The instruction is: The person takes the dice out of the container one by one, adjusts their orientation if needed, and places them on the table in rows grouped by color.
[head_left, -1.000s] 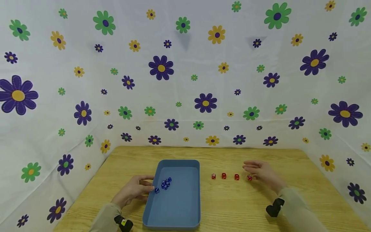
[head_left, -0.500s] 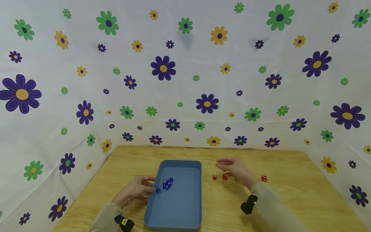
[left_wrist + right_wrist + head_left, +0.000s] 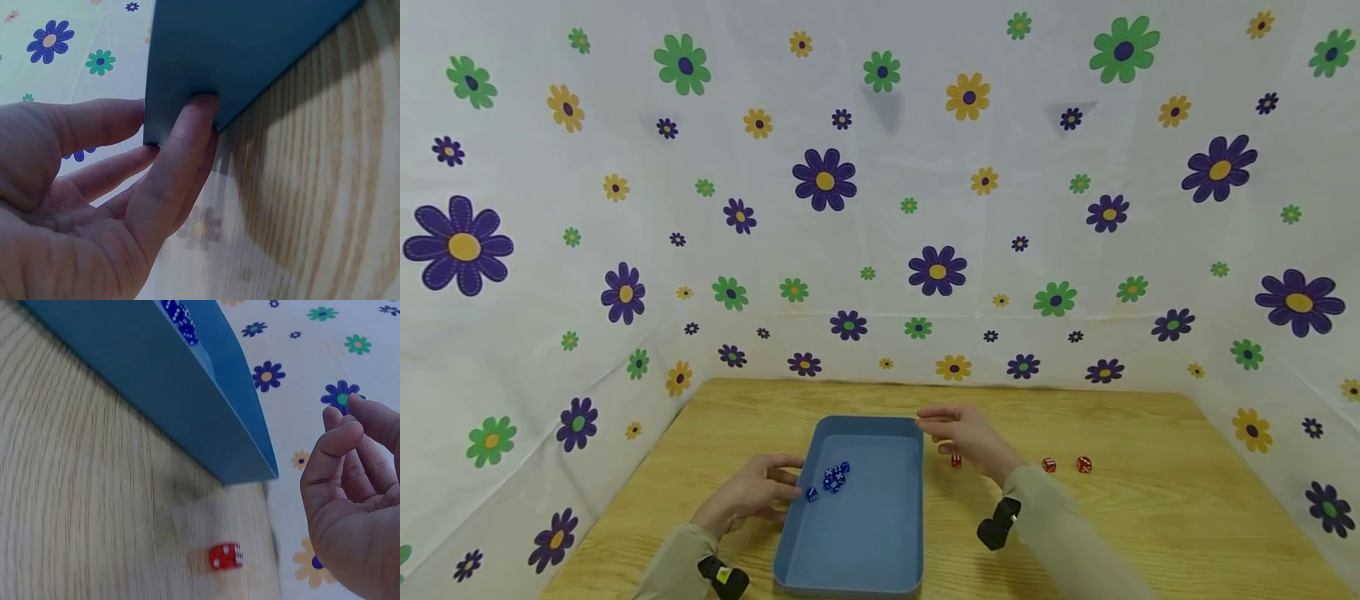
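Note:
Beside the left wall of a shallow blue-grey tray (image 3: 865, 546), my left hand (image 3: 748, 492) has its fingertips against the outer side and its thumb at the rim. Its fingers are fairly straight in the left wrist view. Several blue dice (image 3: 834, 477) with white spots are clustered in the tray, and a single blue die (image 3: 812, 494) lies by the left wall. My right hand (image 3: 966, 437) is over the table at the tray's far right corner, fingers loosely bent, nothing visible between them. A red die (image 3: 226, 556) sits on the table just outside the tray.
Two more red dice, a nearer one (image 3: 1048, 465) and a farther one (image 3: 1084, 464), lie in a row to the right; my right hand and sleeve cover part of that row. Behind the wooden table (image 3: 1150, 517) hangs a flower-patterned white cloth (image 3: 880, 233).
My right hand has swept leftward above the row of red dice to the tray's right edge, uncovering the right-hand dice. The left hand stays at the tray's wall.

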The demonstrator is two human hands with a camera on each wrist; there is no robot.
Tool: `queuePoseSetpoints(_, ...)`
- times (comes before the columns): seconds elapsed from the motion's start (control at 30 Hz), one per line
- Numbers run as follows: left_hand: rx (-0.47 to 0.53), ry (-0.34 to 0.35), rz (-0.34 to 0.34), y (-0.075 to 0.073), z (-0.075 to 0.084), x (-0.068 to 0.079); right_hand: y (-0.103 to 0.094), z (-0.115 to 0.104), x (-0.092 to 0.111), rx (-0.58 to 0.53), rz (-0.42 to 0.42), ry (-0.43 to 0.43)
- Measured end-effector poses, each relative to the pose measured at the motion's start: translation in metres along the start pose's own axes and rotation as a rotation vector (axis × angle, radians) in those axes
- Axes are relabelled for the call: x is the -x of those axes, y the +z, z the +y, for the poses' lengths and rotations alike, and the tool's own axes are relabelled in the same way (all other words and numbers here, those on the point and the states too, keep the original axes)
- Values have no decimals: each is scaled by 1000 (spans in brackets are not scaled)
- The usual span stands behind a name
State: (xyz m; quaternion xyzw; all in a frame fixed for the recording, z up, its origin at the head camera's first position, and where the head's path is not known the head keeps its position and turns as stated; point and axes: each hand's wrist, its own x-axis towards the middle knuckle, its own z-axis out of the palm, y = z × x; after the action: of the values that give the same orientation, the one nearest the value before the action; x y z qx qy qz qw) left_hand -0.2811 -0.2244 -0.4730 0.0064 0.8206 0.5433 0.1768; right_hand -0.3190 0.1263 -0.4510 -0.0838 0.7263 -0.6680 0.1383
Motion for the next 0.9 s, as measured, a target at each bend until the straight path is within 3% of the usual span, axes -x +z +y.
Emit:
queuePoseSetpoints(0.43,17,8,-16,-1,-2,2,58,-8,-16,40,-110,-1)
queuePoseSetpoints(0.67,10,-7,-4,-1,-1,3,87,-6,-23,23,-99,25)
queuePoseSetpoints(0.9,13,-7,-14,0,3,3,112,6,-30,111,-103,26)
